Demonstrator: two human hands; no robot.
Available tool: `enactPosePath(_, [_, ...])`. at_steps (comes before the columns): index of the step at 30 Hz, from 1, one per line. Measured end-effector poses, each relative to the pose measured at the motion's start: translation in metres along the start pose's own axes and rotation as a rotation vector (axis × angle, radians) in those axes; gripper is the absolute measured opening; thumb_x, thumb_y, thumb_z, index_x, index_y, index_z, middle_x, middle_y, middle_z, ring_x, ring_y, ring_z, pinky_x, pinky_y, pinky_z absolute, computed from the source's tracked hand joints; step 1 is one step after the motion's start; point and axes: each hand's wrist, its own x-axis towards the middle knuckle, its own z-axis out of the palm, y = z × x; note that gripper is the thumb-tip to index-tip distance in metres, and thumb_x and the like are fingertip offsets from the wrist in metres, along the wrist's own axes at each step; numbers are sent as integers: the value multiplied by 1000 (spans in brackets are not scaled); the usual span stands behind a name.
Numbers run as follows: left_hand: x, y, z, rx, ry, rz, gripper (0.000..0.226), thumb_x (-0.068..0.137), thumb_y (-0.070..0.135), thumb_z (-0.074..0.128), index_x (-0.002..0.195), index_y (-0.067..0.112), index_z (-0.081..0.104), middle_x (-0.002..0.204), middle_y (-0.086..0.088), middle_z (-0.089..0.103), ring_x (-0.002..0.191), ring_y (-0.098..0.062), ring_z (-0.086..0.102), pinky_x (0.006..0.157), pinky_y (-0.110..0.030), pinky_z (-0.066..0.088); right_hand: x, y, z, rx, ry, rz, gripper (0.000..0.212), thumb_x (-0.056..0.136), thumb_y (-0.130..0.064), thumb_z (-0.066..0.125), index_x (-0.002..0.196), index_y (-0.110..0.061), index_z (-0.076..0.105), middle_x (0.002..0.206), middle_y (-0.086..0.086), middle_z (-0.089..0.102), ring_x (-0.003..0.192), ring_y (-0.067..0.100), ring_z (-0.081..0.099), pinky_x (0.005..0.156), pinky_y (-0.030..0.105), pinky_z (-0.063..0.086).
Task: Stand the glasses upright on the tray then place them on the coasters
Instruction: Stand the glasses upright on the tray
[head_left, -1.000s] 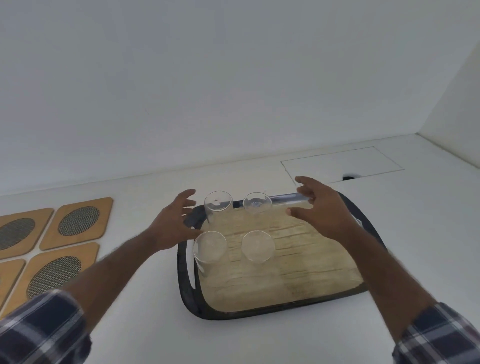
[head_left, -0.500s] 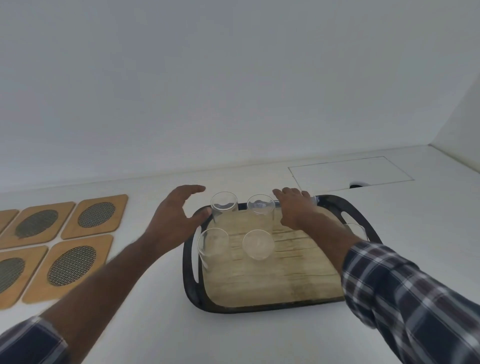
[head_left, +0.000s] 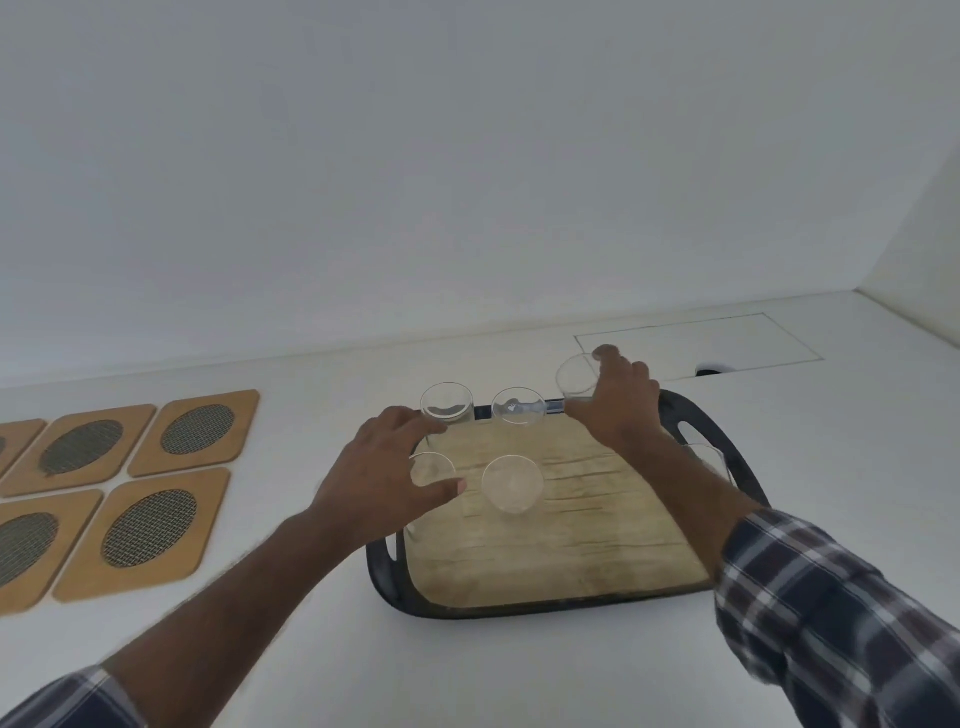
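From the head camera, my right hand (head_left: 618, 410) is closed around a clear glass (head_left: 575, 383) at the far right corner of the tray (head_left: 727, 457), fingers curled over its rim, the glass close to upright against my palm. My left hand (head_left: 384, 478) is spread open above the tray's left edge, gripping nothing; its thumb lies across the near-left glass (head_left: 430, 470) and its fingertips (head_left: 431, 427) reach just beside the far-left glass (head_left: 447, 408). Two more glasses stand upright on the wood-grain tray floor: the far-middle glass (head_left: 518, 406) and the near-middle glass (head_left: 511, 483), both clear of my hands. Another glass (head_left: 701, 452) shows faintly past my right forearm, near the right handle; I cannot tell how it lies. The cork coasters (head_left: 143, 530) sit in rows on the white counter (head_left: 311, 649), well left of the tray, all bare.
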Motion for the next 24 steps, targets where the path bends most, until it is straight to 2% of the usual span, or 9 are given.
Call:
enactPosePath(2, [-1, 0, 0, -14, -24, -27, 67, 71, 67, 72, 130, 41, 55, 119, 21, 45, 113, -7, 46, 91, -26, 38, -6, 0, -8, 281, 34, 104, 73, 66, -28, 81, 126, -9, 45, 111, 12, 60, 110, 33, 50, 85, 40, 43])
enactPosePath(4, [-2, 1, 0, -55, -31, -42, 65, 70, 65, 75, 127, 39, 59, 113, 22, 49, 107, -6, 53, 88, -25, 40, -14, 1, -13, 417, 48, 159, 75, 65, -25, 82, 127, -7, 45, 104, 8, 57, 104, 30, 54, 80, 34, 44])
enactPosePath(7, [-7, 5, -1, -93, 13, -62, 60, 69, 61, 79, 122, 38, 65, 108, 22, 55, 98, -5, 58, 84, -24, 43, -25, 2, -18, 483, 22, 220, 78, 63, -28, 83, 129, -9, 45, 94, -3, 56, 91, 20, 56, 68, 27, 40])
enactPosePath(10, [-12, 9, -2, -109, 40, -89, 51, 70, 57, 80, 115, 35, 70, 109, 17, 63, 100, -8, 61, 87, -28, 47, -39, 2, -18, 480, -9, 241, 77, 64, -34, 82, 129, -12, 47, 88, -11, 56, 80, 9, 58, 60, 23, 44])
enactPosePath(12, [-16, 11, -2, -111, 46, -90, 44, 72, 55, 80, 110, 33, 73, 111, 15, 67, 103, -10, 61, 91, -31, 48, -46, 3, -15, 477, -36, 251, 80, 63, -31, 83, 132, -12, 48, 106, -1, 62, 90, 14, 60, 71, 28, 50])
enactPosePath(15, [-21, 14, -1, -118, 63, -71, 38, 75, 51, 79, 106, 29, 76, 114, 13, 70, 104, -8, 62, 90, -27, 47, -55, 2, -13, 447, -54, 224, 83, 64, -29, 85, 136, -12, 47, 126, 9, 60, 113, 23, 56, 85, 28, 41])
enactPosePath(18, [-25, 16, 0, -118, 97, -64, 41, 76, 50, 79, 110, 27, 75, 123, 11, 67, 111, -7, 59, 89, -21, 39, -61, -1, -17, 430, -50, 207, 83, 63, -30, 85, 135, -13, 48, 126, 9, 60, 116, 23, 55, 87, 29, 41])
enactPosePath(20, [-27, 18, 0, -132, 131, -59, 47, 77, 51, 79, 116, 27, 73, 130, 11, 63, 119, -8, 56, 95, -23, 39, -64, -2, -24, 460, -22, 229, 80, 62, -32, 85, 132, -14, 49, 124, 7, 60, 114, 22, 56, 88, 32, 46])
enactPosePath(24, [-28, 32, -4, -178, 231, 20, 52, 77, 50, 79, 122, 25, 68, 129, 9, 61, 118, -13, 57, 99, -32, 46, -77, -6, -50, 662, 150, 355, 70, 55, -39, 79, 116, -22, 49, 109, 1, 62, 95, 20, 62, 77, 38, 55])
